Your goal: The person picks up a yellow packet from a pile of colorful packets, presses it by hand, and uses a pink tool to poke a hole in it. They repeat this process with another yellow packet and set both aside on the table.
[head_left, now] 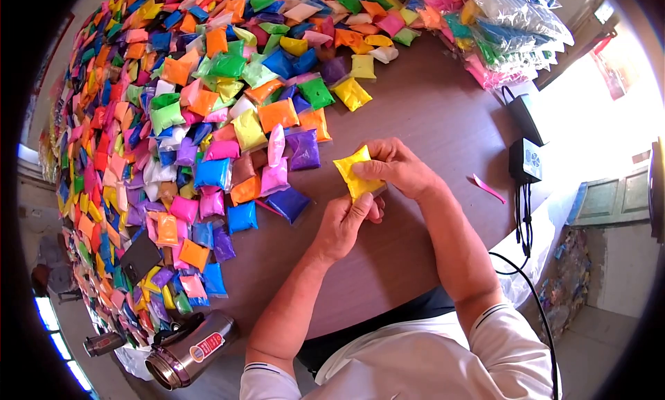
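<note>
Your left fingers (pixel 359 205) and right fingers (pixel 379 167) clamped on a puffy yellow packet (pixel 358 173) above the brown tabletop (pixel 409 109), its lower edge partly hidden, glossy pillow-shaped packets (pixel 225 173) heaped beyond, cut off above.

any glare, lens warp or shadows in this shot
head view: washed-out glare at right, past the black box; shiny highlights on the clear bags; strong fisheye bending with black corners; soft shadow on the table left of that box; yellow packet looks reasonably sharp
</note>
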`<state>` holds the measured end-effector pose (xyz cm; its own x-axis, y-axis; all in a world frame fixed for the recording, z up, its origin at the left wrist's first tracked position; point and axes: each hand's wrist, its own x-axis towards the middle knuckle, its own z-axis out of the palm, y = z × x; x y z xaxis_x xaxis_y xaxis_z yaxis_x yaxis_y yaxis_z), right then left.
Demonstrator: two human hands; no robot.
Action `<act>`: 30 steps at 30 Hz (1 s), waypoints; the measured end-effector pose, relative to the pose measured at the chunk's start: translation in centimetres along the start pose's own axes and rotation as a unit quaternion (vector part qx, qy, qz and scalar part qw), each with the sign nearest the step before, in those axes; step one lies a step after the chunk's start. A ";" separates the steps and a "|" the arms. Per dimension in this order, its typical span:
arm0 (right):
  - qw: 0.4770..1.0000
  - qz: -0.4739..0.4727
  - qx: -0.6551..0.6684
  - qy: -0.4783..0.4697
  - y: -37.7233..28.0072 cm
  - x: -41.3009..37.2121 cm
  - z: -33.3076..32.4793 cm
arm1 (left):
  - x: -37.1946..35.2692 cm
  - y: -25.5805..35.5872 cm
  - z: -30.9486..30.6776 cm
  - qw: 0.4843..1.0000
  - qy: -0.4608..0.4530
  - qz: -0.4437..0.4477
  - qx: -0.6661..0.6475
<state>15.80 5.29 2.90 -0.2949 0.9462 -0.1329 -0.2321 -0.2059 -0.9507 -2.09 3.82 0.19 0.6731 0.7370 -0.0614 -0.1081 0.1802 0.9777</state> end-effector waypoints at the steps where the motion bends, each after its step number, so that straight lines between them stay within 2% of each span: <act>1: 1.000 0.000 0.000 0.000 0.1 0.0 -0.1 | 0.0 0.0 0.0 1.000 0.005 -0.011 0.000; 4: 0.999 0.020 0.021 0.014 0.2 0.1 -0.3 | 0.0 -0.1 0.0 1.000 0.010 -0.017 -0.009; 7: 1.000 -0.001 -0.025 0.007 0.1 0.1 0.1 | 0.0 -0.2 -0.2 1.000 -0.006 -0.003 0.017; 10: 0.999 0.032 0.009 -0.030 0.3 0.0 0.3 | 0.0 -0.1 0.0 1.000 -0.001 -0.002 -0.009; 13: 0.999 -0.022 0.021 -0.011 0.5 0.1 0.5 | 0.2 -0.2 0.0 1.000 -0.012 0.008 -0.010; 15: 0.999 0.027 0.033 -0.024 -0.2 -0.2 0.4 | 0.1 -0.1 0.1 1.000 -0.006 0.001 -0.018; 17: 0.999 0.023 0.035 -0.005 -0.3 -0.1 0.7 | 0.1 -0.2 0.1 1.000 -0.002 -0.005 -0.026; 25: 1.000 0.000 0.002 0.023 0.4 0.1 0.6 | 0.0 -0.1 -0.2 0.999 -0.019 0.015 0.044; 30: 0.998 0.005 0.063 0.004 1.1 0.5 -0.1 | 0.0 -0.1 0.0 1.000 -0.007 -0.004 0.016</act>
<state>15.51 5.60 1.70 -0.2907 0.9458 -0.1447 -0.3442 -0.2444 -0.9065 -2.09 3.81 0.13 0.6833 0.7271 -0.0659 -0.0807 0.1649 0.9830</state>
